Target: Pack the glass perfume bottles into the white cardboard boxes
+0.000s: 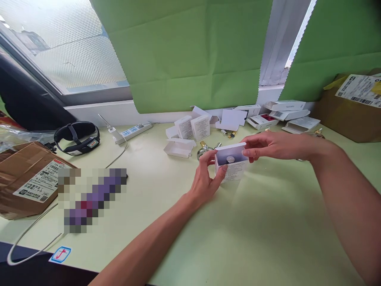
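Note:
A small white carton (232, 169) with printed sides stands on the pale green table (268, 230), its top flap raised. A round silver cap (230, 159) shows inside the opening. My left hand (205, 180) grips the carton's left side, thumb and fingers pinched on its wall. My right hand (269, 145) reaches in from the right and pinches the raised flap at the carton's top right corner.
Several white cartons (193, 127), some opened flat, lie behind with small metal-capped bottles (204, 149). More flat boxes (285, 113) sit at the back right by a brown shipping box (351, 107). At left: power strip (133, 131), black headband device (77, 137), brown parcel (26, 178).

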`<state>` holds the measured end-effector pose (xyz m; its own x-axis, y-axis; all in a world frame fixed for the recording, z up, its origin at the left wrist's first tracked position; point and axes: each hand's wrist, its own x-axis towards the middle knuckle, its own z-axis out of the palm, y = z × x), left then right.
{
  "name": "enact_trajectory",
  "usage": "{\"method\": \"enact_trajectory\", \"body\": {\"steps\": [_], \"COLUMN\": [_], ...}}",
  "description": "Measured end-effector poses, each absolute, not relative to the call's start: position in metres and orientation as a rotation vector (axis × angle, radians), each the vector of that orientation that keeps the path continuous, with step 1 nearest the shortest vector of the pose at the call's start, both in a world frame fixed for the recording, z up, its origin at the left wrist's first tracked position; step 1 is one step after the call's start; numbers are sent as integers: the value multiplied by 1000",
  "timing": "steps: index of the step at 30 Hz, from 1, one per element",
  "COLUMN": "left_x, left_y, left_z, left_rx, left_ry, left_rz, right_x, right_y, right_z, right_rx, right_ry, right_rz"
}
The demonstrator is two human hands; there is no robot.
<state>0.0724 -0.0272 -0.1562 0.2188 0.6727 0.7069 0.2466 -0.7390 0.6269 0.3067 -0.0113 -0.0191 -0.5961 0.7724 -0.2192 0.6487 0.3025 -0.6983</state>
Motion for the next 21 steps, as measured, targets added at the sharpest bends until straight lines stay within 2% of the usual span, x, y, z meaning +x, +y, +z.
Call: {"method": "enact_trajectory", "body": {"steps": [12, 21], "left_x": [68, 68], "left_y": [-26, -26], "left_z": [-150, -148], "left_rx": [2318, 2310], "left_ry": [852, 836], "left_rz": [1490, 1518], "right_x": [301, 298], "right_y": [-1, -14], "right_z": [-33, -22], "right_rx": [-1291, -1281], "right_ry": [-2426, -2410], "right_rz": [1266, 1197]}}
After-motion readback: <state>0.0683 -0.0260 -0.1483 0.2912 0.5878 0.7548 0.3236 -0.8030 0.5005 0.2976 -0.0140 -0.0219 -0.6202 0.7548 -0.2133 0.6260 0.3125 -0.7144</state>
